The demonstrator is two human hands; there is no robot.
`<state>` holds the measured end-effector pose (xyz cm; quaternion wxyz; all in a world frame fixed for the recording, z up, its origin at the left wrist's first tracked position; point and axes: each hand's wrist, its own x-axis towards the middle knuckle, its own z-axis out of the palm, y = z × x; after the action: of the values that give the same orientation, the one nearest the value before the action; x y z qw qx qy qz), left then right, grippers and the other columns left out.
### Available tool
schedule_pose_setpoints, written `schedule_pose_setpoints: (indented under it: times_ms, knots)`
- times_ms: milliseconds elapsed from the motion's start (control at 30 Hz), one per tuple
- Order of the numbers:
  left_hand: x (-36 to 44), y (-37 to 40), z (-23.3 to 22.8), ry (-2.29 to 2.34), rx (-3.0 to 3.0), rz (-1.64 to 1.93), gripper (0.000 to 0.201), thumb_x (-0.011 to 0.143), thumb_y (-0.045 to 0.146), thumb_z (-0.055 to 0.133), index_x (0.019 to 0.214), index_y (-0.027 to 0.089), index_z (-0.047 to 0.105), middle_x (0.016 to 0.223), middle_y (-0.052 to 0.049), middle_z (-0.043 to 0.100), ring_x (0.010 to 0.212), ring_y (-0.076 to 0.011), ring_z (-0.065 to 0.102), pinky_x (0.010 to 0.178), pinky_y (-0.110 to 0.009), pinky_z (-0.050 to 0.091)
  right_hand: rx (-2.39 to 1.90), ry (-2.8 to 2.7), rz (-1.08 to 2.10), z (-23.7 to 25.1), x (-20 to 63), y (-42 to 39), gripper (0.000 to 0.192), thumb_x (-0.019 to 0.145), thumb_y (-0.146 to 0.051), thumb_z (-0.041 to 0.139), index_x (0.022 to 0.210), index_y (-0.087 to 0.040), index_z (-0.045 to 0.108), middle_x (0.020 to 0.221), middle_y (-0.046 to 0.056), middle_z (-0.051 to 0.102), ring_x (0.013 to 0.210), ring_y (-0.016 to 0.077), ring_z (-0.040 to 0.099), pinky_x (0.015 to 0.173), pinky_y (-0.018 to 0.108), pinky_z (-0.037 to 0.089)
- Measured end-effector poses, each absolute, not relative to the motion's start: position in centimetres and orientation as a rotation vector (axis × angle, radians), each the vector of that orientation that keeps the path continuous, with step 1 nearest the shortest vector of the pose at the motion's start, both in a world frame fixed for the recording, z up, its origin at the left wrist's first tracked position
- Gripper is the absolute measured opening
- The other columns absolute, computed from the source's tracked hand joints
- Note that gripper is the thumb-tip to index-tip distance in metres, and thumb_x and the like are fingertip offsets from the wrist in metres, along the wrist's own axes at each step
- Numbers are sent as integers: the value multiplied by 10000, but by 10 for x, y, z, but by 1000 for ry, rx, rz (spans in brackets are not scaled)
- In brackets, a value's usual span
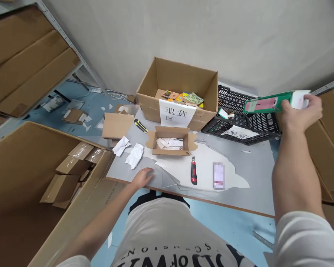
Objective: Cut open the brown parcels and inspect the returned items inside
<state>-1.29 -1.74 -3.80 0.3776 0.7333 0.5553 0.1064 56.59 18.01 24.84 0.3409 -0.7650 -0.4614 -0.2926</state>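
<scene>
Right hand (303,114) pinches a green box (267,104), which hides part of the crate (215,128). Left hand (141,178), loosely spread, rests on the tabletop (257,168).

Green box (267,104) partly hidden by right grip (302,111); tabletop rectangle (218,176) pixelated.

A white short-sleeved T-shirt (158,226) bears black lettering (184,261) across its front — a black garment (141,200), possibly trousers, shows below the T-shirt.

green pack (280,102): smooth | crate (269,124): plastic | small carton (171,152): matt cardboard | wad (135,156): rumpled paper
</scene>
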Motion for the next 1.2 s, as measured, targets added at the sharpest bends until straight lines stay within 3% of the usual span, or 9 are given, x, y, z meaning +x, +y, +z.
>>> schedule_pose_setpoints:
  times_ms: [133,267,433,567,800,1000,1200]
  knots:
    - [-17,-33,-37,1501,1809,261,422,847,454,445,1104,171,624,1178,-122,632,1042,-290,616,865,-396,515,-2317,-866,-415,198,570,225,559,654,-370,702,1144,-149,553,1110,212,599,986,273,546,801,385,367]
    - [-23,-48,-39,1612,1728,263,420,851,459,434,1101,181,623,1178,-115,630,1045,-283,614,809,-377,542,-2469,-865,-186,150,552,242,564,673,-376,689,1156,-160,493,1126,219,554,981,254,507,811,374,343]
    - [-27,-55,-44,1706,1626,278,469,861,473,402,1131,148,604,1198,-127,611,1052,-271,608,719,-328,567,-2558,-962,-25,109,534,256,549,658,-414,697,1099,-178,471,1082,166,539,968,253,514,834,371,362]
    - [-25,-48,-43,1754,1668,253,476,858,488,403,1128,154,609,1202,-122,614,1039,-283,614,773,-363,554,-2605,-1051,66,85,532,260,559,668,-471,677,1097,-182,465,1113,172,519,1042,314,525,908,471,360]
    - [-18,-35,-37,1739,1743,277,446,865,468,400,1123,168,606,1183,-113,628,983,-272,642,813,-381,537,-2646,-1252,234,66,547,258,630,762,-545,501,1275,-183,440,1281,217,475,1198,379,450,986,603,261]
    - [-18,-17,-41,1720,1838,344,434,856,460,414,1113,161,596,1172,-120,629,1075,-283,600,899,-410,502,-2616,-1522,348,64,551,242,659,841,-449,377,1444,-222,239,1519,192,165,1387,371,150,1017,657,180]
    - [-16,9,-29,1724,1886,378,470,847,436,413,1202,153,536,1252,-129,578,1179,-285,531,1019,-423,412,-2464,-1611,235,65,536,219,743,814,-387,406,1463,-139,144,1518,245,91,1391,386,99,997,671,179]
